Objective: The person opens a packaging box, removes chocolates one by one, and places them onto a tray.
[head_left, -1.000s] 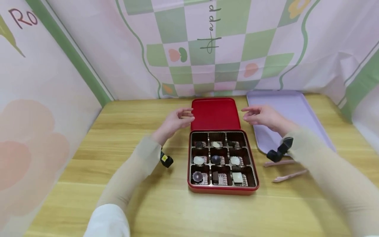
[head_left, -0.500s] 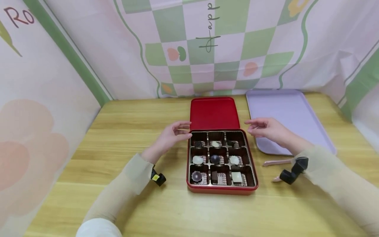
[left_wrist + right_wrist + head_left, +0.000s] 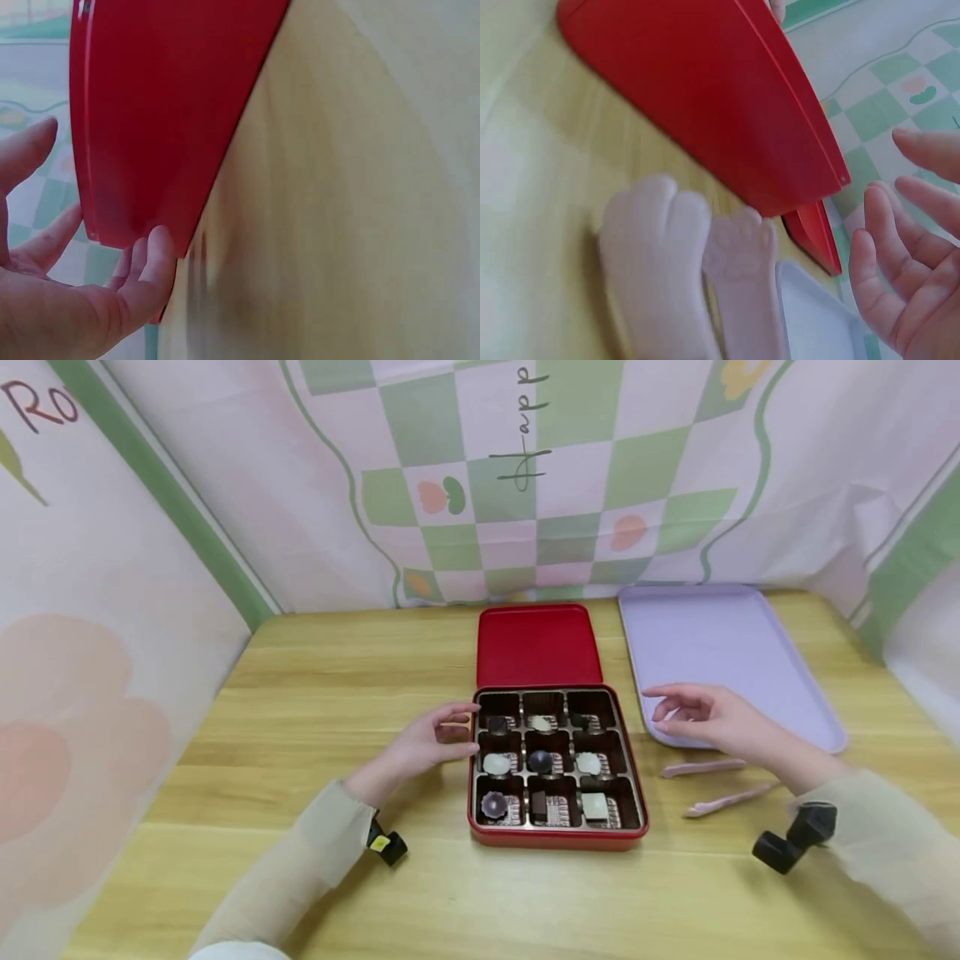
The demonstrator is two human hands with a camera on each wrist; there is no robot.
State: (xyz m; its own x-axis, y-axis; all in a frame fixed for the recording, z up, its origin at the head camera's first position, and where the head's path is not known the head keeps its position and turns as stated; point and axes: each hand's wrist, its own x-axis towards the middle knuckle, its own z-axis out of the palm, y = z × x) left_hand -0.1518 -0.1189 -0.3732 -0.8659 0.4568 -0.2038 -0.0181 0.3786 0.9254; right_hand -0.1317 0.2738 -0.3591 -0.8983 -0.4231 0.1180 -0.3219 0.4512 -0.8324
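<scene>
A red box (image 3: 557,841) with a brown nine-cell insert of chocolates lies on the wooden table (image 3: 352,668). Its red lid (image 3: 537,646) lies flat just behind it. My left hand (image 3: 431,742) hovers with relaxed fingers by the box's left wall, holding nothing. In the left wrist view the fingers (image 3: 150,259) sit close to the red wall (image 3: 150,112). My right hand (image 3: 701,718) hangs relaxed to the right of the box, over the near edge of a lilac tray (image 3: 727,652), and holds nothing.
Pink tongs (image 3: 716,783) lie on the table right of the box, below my right hand; they show large in the right wrist view as tongs (image 3: 690,262). A patterned cloth backdrop (image 3: 525,468) walls the back and sides.
Both hands have drawn back toward me from beside the lid to beside the box. The left hand ended at the box's left wall, the right hand over the tray's near edge.
</scene>
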